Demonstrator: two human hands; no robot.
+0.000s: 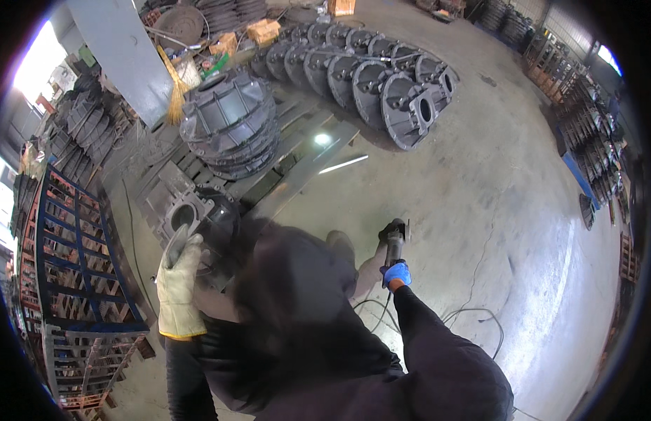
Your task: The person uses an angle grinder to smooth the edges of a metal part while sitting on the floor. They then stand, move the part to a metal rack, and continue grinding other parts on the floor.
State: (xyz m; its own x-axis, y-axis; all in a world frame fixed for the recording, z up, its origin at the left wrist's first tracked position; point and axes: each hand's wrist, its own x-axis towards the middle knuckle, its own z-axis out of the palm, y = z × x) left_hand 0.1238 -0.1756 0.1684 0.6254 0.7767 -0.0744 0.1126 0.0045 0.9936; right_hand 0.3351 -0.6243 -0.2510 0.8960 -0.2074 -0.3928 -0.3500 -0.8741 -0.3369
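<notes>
My left hand [179,281], in a pale yellow work glove, rests its fingers on the edge of a dark grey cast metal housing [192,217] lying on a wooden pallet. My right hand [395,272], in a blue glove, grips an angle grinder [394,242] held low over the concrete floor, apart from the housing. The grinder's cable [473,319] trails across the floor to the right. My dark sleeves and torso hide the lower middle of the view.
A stack of round grey castings [230,123] stands on the pallet behind the housing. A row of similar castings [367,74] leans at the back. A blue metal cage rack [72,252] stands to the left, and loaded racks [595,147] line the right wall.
</notes>
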